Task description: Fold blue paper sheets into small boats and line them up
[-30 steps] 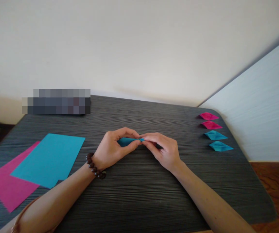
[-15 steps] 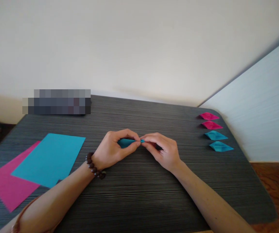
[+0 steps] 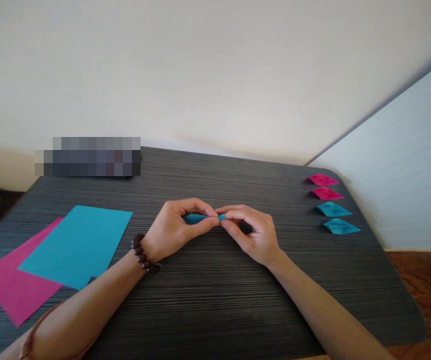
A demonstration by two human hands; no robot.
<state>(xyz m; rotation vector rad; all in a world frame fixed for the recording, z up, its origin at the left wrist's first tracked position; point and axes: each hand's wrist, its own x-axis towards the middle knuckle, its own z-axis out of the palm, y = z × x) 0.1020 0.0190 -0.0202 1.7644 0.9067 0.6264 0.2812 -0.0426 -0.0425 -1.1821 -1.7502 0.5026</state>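
Note:
A small folded piece of blue paper (image 3: 196,219) is pinched between my two hands over the middle of the table. My left hand (image 3: 180,225), with a dark bead bracelet (image 3: 142,254) at its wrist, grips the paper between thumb and fingers and covers much of it. My right hand (image 3: 252,230) pinches the paper's right end with thumb and fingertips, which meet those of the left. How the paper is folded is mostly hidden by the fingers.
On the dark table (image 3: 215,310), a flat blue sheet (image 3: 78,245) overlaps a pink sheet (image 3: 16,285) at left. Folded pink paper shapes (image 3: 327,193) and folded blue paper shapes (image 3: 341,226) line the right edge. A blurred-out dark object (image 3: 91,162) stands at back left, before the wall (image 3: 215,75).
Both hands stay nearly in place, pinching the folded blue paper. My left fingertips have shifted slightly to the right, and a little less of the paper shows inside the left hand.

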